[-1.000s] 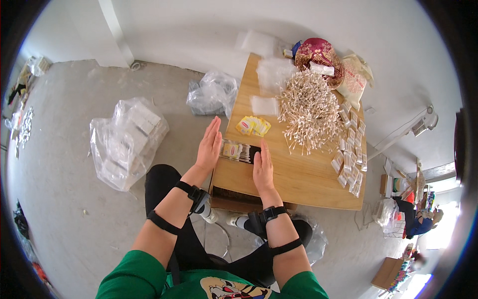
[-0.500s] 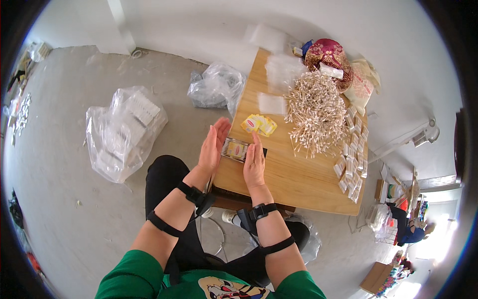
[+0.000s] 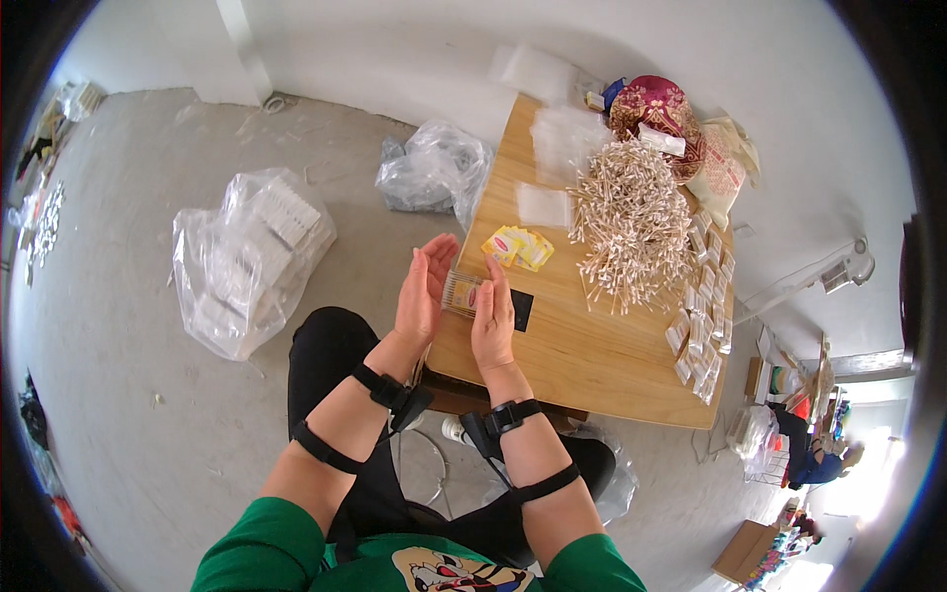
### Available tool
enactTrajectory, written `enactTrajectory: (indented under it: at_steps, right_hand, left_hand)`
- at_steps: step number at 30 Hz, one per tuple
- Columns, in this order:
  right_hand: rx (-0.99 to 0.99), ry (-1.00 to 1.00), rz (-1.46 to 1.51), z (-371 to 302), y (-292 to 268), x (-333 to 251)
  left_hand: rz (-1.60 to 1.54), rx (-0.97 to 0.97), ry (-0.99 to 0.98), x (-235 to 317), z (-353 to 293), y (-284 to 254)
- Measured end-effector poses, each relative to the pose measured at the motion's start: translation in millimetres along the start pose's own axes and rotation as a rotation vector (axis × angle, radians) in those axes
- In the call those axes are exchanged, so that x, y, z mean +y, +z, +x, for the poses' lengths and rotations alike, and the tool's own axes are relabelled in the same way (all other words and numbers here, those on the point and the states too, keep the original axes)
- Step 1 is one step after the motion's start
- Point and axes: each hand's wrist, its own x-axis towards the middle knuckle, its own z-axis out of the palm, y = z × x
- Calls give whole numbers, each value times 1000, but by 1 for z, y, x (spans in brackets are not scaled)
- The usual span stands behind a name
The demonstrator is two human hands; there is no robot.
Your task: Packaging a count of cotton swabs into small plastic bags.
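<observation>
Now that the right hand (image 3: 493, 321) has neared the left hand (image 3: 422, 296), unclenched fingers (image 3: 497, 279) straight, swabs (image 3: 453, 292) between, the black pad (image 3: 523, 312) shows outside them.

On the counter (image 3: 592, 365), a swab bundle (image 3: 462, 293) is lying between left hand (image 3: 424, 296) and right hand (image 3: 493, 326), cards (image 3: 519, 247) behind it; a swab pile (image 3: 631, 227) is sitting rightward, packets (image 3: 701, 331) lying farther right.

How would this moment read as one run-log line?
left hand: open, fingers extended | right hand: open, fingers extended | between hands: swab pack; contact unclear | table: swab pile, yellow cards
</observation>
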Motion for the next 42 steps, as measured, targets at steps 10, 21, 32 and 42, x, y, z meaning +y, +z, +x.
enactTrajectory:
  at_steps: [10, 21, 32, 42]
  right_hand:
    - [118, -77, -71, 4, 8, 15]
    - [372, 58, -739, -8, -112, 42]
    - [100, -116, -665, -28, -145, 72]
    - [455, -108, -612, -41, -152, 50]
  left_hand:
    - [227, 11, 63, -8, 2, 0]
    - [436, -179, -13, -28, -5, 21]
    - [1520, -545, 474, -95, -37, 73]
    - [1747, -581, 442, -93, -39, 89]
